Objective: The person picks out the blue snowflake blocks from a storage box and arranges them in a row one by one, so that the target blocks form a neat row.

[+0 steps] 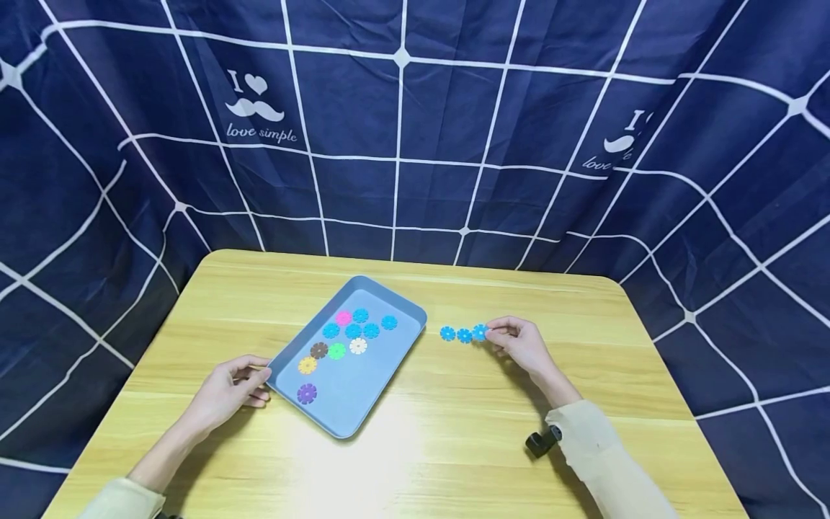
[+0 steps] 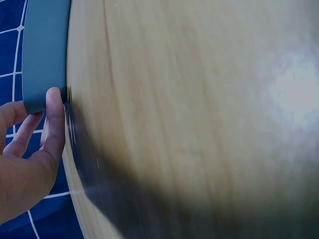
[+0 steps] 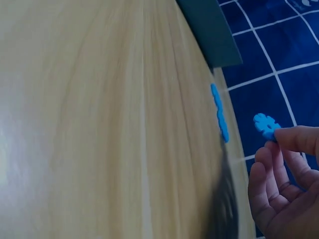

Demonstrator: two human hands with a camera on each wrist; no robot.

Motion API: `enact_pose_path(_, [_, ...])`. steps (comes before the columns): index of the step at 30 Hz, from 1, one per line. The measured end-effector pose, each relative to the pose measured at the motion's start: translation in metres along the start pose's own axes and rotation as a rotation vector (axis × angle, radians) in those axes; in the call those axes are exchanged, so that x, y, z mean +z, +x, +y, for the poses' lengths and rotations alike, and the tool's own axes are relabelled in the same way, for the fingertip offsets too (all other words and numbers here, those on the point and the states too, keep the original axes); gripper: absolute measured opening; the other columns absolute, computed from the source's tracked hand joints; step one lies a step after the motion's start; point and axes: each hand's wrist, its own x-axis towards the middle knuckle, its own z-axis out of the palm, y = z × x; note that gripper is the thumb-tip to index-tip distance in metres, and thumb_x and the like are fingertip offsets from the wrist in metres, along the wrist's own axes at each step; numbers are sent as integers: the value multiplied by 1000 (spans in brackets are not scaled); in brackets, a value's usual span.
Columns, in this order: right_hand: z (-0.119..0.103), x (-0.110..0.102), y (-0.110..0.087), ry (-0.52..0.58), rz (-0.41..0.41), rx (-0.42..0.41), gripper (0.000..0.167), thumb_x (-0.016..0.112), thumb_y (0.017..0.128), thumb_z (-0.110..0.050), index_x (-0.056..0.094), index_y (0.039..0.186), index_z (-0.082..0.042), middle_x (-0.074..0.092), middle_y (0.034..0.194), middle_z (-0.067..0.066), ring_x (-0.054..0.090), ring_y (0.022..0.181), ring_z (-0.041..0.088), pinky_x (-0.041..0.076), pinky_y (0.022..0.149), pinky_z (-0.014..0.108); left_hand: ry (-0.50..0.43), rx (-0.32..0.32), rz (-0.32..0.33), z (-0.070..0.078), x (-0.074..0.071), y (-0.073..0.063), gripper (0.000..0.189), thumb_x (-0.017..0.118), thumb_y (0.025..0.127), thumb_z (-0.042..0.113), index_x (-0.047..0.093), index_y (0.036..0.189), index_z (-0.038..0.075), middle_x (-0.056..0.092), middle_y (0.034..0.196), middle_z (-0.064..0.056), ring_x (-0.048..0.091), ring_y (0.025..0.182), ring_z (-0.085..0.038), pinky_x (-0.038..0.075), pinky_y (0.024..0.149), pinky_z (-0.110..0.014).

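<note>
My left hand (image 1: 236, 388) pinches the near-left corner of a shallow blue-grey tray (image 1: 363, 404) between thumb and fingers; the left wrist view shows the thumb against the tray's outer wall (image 2: 47, 55). Inside the tray lie several notched plastic discs: blue ones, a pink disc (image 1: 344, 318), a brown disc (image 1: 318, 350), a green disc (image 1: 336, 351), a cream disc (image 1: 358, 346), an orange disc (image 1: 308, 365) and a purple disc (image 1: 307, 393). Right of the tray, my right hand (image 1: 519, 346) pinches a blue disc (image 3: 265, 124) above the table. Two other blue discs (image 1: 456, 334) lie beside it.
The wooden table (image 1: 467, 447) carries the tray and discs. A dark blue curtain (image 1: 428, 144) with white lines hangs around its back and sides. On the right sleeve (image 1: 593, 436) sits a small black wrist device (image 1: 543, 440).
</note>
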Motion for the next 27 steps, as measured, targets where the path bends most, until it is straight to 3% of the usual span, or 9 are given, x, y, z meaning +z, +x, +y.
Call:
enact_pose_path(8, [8,-6,8,-48,-12,63,32,72,99,-9,66,123,11,72,81,-8,65,67,9,62,62,20,3,-1,1,0,1,0,39,59,107,7,54,138,-17,70,93,-13,73,74,-12,70,72,-28])
enact_pose_path(27, [13,-5,21,-133,-35,117,28,69,100,-8,66,120,11,68,80,-3,63,65,11,60,57,21,10,-5,0,1,1,-1,40,59,107,6,53,138,-17,69,93,-13,72,74,-12,70,72,-28])
